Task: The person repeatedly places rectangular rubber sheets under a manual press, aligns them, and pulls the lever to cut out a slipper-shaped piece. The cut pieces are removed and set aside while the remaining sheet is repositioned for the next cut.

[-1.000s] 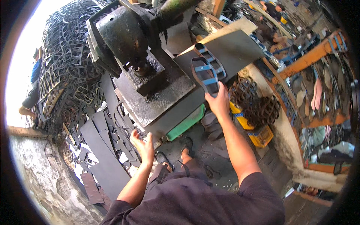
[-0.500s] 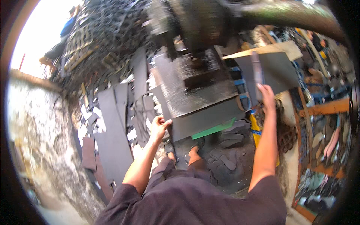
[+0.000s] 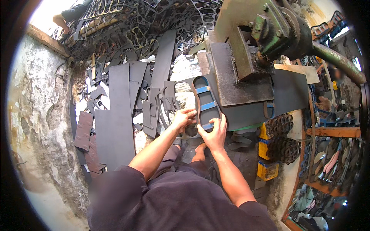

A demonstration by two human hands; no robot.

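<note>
A sole-shaped cutting die [image 3: 207, 104] with blue crossbars stands on the black sheet [image 3: 243, 116], left of the press head [image 3: 243, 73]. My right hand [image 3: 214, 133] grips the die's near end, thumb and fingers on its rim. Beside the die's left edge is my left hand [image 3: 182, 120], its fingers bent together; what they pinch, if anything, is hidden. A strip with cut-out openings [image 3: 166, 101] lies left of that hand. Another blue-barred die [image 3: 269, 110] shows partly from beneath the press plate's right corner.
Long black sheets [image 3: 115, 115] and scraps lie at the left beside a rough wall [image 3: 42, 115]. Perforated offcuts [image 3: 142, 34] are heaped at the back. Yellow crates [image 3: 268, 169] and a shelf rack [image 3: 333, 132] stand right. Another person's arm [image 3: 59, 23] shows far left.
My right hand has left the blurred upright bar at the right and now grips the die. My left hand has shifted to the die's side. The press head appears farther right as the view turned.
</note>
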